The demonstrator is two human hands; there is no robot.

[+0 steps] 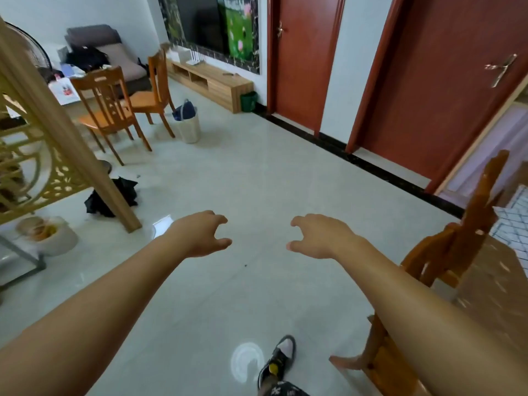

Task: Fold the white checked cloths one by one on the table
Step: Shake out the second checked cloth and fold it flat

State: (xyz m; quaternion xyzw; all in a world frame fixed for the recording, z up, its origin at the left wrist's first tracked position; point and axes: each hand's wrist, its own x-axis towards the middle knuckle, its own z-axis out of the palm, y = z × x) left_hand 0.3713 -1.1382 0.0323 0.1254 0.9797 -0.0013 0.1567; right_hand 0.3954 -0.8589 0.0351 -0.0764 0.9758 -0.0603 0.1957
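Observation:
A white checked cloth [514, 224] shows only at the far right edge, lying on a brown wooden table [494, 281]. My left hand [200, 232] and my right hand [320, 235] are both stretched out over the tiled floor, well left of the cloth. Each hand holds nothing, with its fingers apart and loosely curled. Most of the cloth and the table is cut off by the frame's edge.
A wooden chair [445, 252] stands between my right arm and the table. Two more wooden chairs [114, 110] and a basket [188, 124] stand at the back left. A wooden post [85, 155] rises at the left. Red doors [428, 81] line the far wall.

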